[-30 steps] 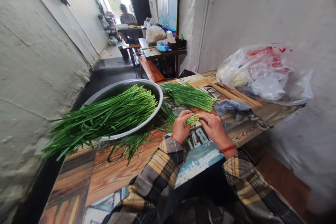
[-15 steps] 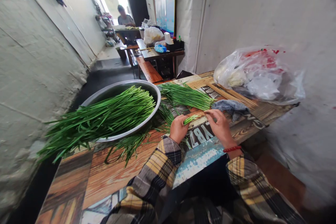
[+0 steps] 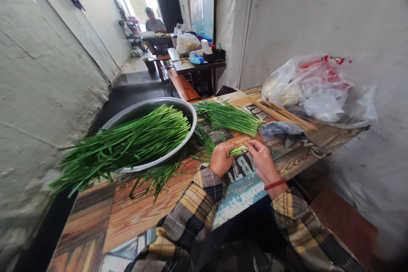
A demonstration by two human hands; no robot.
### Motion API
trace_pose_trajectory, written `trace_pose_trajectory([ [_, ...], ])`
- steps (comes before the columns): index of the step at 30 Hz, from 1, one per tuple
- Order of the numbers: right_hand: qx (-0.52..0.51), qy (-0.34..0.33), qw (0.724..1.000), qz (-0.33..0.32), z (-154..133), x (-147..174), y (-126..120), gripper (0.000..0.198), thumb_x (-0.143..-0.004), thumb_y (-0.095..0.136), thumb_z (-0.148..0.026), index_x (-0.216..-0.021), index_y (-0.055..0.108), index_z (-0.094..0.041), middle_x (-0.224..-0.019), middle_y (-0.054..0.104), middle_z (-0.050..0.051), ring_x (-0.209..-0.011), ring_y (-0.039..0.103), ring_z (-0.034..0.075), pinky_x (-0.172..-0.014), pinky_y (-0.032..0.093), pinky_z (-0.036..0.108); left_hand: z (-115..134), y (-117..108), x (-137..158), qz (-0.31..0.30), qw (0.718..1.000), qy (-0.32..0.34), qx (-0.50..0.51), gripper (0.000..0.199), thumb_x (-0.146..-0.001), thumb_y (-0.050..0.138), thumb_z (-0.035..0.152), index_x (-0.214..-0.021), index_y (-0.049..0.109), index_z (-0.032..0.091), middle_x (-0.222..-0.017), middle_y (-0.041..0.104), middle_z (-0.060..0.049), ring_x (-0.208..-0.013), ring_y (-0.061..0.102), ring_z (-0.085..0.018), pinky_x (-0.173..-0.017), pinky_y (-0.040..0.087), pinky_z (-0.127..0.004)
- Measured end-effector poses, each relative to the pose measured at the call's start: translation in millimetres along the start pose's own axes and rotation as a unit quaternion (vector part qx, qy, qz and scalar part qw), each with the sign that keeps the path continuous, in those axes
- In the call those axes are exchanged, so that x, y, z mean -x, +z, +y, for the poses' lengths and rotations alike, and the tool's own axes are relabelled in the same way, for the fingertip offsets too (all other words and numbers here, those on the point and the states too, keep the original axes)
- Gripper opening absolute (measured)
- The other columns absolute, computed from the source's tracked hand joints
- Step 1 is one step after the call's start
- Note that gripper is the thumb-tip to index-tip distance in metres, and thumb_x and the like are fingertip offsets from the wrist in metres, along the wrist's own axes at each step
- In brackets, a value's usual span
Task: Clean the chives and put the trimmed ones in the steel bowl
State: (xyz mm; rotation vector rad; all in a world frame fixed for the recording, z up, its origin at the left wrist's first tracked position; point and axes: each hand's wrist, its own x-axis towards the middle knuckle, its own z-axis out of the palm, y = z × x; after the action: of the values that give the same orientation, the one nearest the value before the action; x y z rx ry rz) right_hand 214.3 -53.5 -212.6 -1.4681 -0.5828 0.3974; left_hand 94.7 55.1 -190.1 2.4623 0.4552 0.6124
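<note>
My left hand (image 3: 221,160) is closed around a small bunch of garlic chives (image 3: 238,151), whose pale stem ends point right. At those ends the fingers of my right hand (image 3: 259,157) are pinched together. A metal basin (image 3: 193,124) to the left holds a big heap of garlic chives (image 3: 149,136), their leaves hanging over its rim. Behind my hands lies another bunch of chives (image 3: 234,118) on the table (image 3: 140,216). Loose leaves (image 3: 156,178) are scattered beside the basin.
A grey cloth (image 3: 282,131) and wooden chopsticks (image 3: 280,114) lie behind my right hand. Clear plastic bags (image 3: 318,91) stand at the table's right end, by the wall. Farther back are a second table (image 3: 183,66), a bench (image 3: 183,85) and a seated person (image 3: 154,23).
My right hand has moved left and slightly down, closing in on the stem ends of the bunch. My left hand still grips the chives. The view has shifted slightly.
</note>
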Motion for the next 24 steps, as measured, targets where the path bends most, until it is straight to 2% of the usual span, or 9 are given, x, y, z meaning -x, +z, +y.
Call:
trace_pose_trajectory([
  [2,-0.060,0.034,0.996,0.057,2,-8,-6,0.026,-0.072,0.065,-0.046,-0.075,0.060,-0.020,-0.065,0.058,-0.002,-0.060,0.051,0.012,-0.057,0.041,0.024,-1,1,1,0.006,1.000,-0.006,0.006,0.017,-0.080,0.052,0.009,-0.073,0.064,0.018,-0.073,0.064,-0.002,-0.077,0.056,-0.015,-0.070,0.039,-0.024],
  [4,-0.053,0.037,0.994,0.092,4,-19,-17,0.027,-0.073,0.063,-0.047,-0.073,0.059,-0.020,-0.064,0.058,-0.001,-0.059,0.051,0.013,-0.055,0.040,0.024,-2,2,1,0.026,0.999,-0.030,0.021,0.017,-0.080,0.051,0.009,-0.079,0.065,0.019,-0.077,0.064,-0.002,-0.080,0.057,-0.016,-0.072,0.040,-0.024],
  [6,0.007,0.010,0.995,0.097,8,-31,-30,0.029,-0.077,0.058,-0.049,-0.076,0.061,-0.020,-0.069,0.062,0.002,-0.064,0.055,0.015,-0.058,0.042,0.026,-4,3,1,0.049,0.997,-0.048,0.039,0.018,-0.079,0.050,0.009,-0.083,0.064,0.019,-0.080,0.064,-0.001,-0.081,0.057,-0.015,-0.074,0.040,-0.025],
  [8,0.102,-0.047,0.990,0.089,12,-42,-41,0.031,-0.081,0.053,-0.048,-0.081,0.065,-0.020,-0.077,0.067,0.005,-0.071,0.058,0.019,-0.064,0.045,0.030,-6,4,1,0.072,0.995,-0.054,0.050,0.017,-0.079,0.050,0.009,-0.083,0.062,0.019,-0.081,0.063,-0.001,-0.081,0.056,-0.015,-0.073,0.040,-0.025],
  [12,0.309,-0.164,0.935,0.055,20,-56,-50,0.028,-0.082,0.051,-0.039,-0.089,0.067,-0.017,-0.086,0.068,0.009,-0.079,0.059,0.021,-0.077,0.045,0.037,-9,3,0,0.112,0.990,-0.073,0.042,0.014,-0.080,0.050,0.010,-0.078,0.060,0.019,-0.077,0.059,0.000,-0.078,0.053,-0.015,-0.072,0.038,-0.025],
  [15,0.399,-0.195,0.894,0.049,25,-60,-47,0.025,-0.082,0.052,-0.036,-0.088,0.068,-0.017,-0.083,0.066,0.009,-0.078,0.058,0.021,-0.079,0.044,0.037,-10,0,0,0.134,0.988,-0.076,0.025,0.016,-0.081,0.050,0.009,-0.079,0.063,0.019,-0.078,0.059,-0.002,-0.080,0.052,-0.016,-0.073,0.038,-0.026],
  [17,0.424,-0.207,0.880,0.050,27,-61,-45,0.023,-0.082,0.053,-0.036,-0.084,0.068,-0.017,-0.081,0.065,0.008,-0.078,0.057,0.021,-0.080,0.043,0.037,-8,-2,1,0.149,0.986,-0.078,0.002,0.017,-0.081,0.052,0.011,-0.081,0.066,0.020,-0.083,0.060,-0.003,-0.084,0.051,-0.017,-0.076,0.037,-0.028],
  [20,0.414,-0.210,0.884,0.051,27,-59,-45,0.022,-0.083,0.054,-0.035,-0.080,0.067,-0.018,-0.079,0.064,0.007,-0.076,0.055,0.020,-0.078,0.043,0.035,-5,-4,2,0.178,0.978,-0.099,-0.036,0.017,-0.080,0.058,0.014,-0.086,0.070,0.025,-0.095,0.062,-0.004,-0.091,0.048,-0.020,-0.080,0.035,-0.032],
  [24,0.352,-0.207,0.911,0.053,21,-52,-46,0.025,-0.085,0.052,-0.037,-0.081,0.066,-0.018,-0.080,0.062,0.007,-0.073,0.056,0.019,-0.073,0.045,0.034,-5,-3,2,0.203,0.974,-0.098,-0.024,0.019,-0.079,0.059,0.012,-0.087,0.071,0.026,-0.101,0.063,-0.003,-0.098,0.048,-0.021,-0.085,0.034,-0.034],
])
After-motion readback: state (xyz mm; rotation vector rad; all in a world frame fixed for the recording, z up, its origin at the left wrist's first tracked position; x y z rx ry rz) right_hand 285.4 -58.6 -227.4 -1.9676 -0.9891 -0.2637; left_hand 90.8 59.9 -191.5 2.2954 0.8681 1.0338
